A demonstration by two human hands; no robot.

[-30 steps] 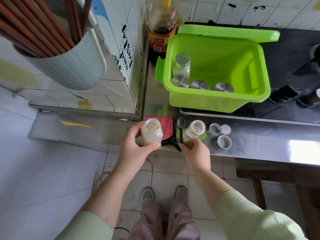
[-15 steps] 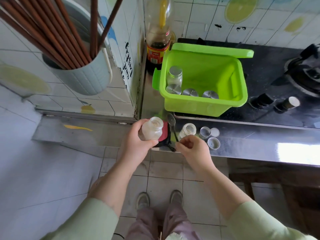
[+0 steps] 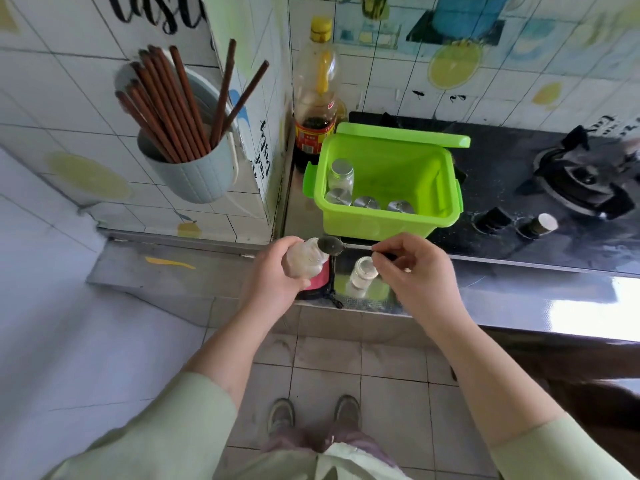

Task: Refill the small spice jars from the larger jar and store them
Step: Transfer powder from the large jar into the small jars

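My left hand (image 3: 273,271) grips the larger clear jar (image 3: 306,259) of pale spice, tilted with its mouth to the right. My right hand (image 3: 415,271) pinches the handle of a metal spoon (image 3: 330,244), whose bowl is at the jar's mouth. A small open spice jar (image 3: 362,273) stands on the steel counter just below the spoon handle. The green plastic bin (image 3: 377,223) behind holds several small jars with metal lids (image 3: 341,176).
A red cloth pad (image 3: 320,282) lies under the larger jar. A dark sauce bottle (image 3: 315,95) stands in the corner behind the bin. The black gas hob (image 3: 571,181) with knobs fills the right. A chopstick holder (image 3: 194,168) hangs on the left wall.
My right hand has lifted the spoon off the counter and brought its bowl to the larger jar's mouth. My left hand has tilted that jar. The loose lids are now hidden behind my right hand.
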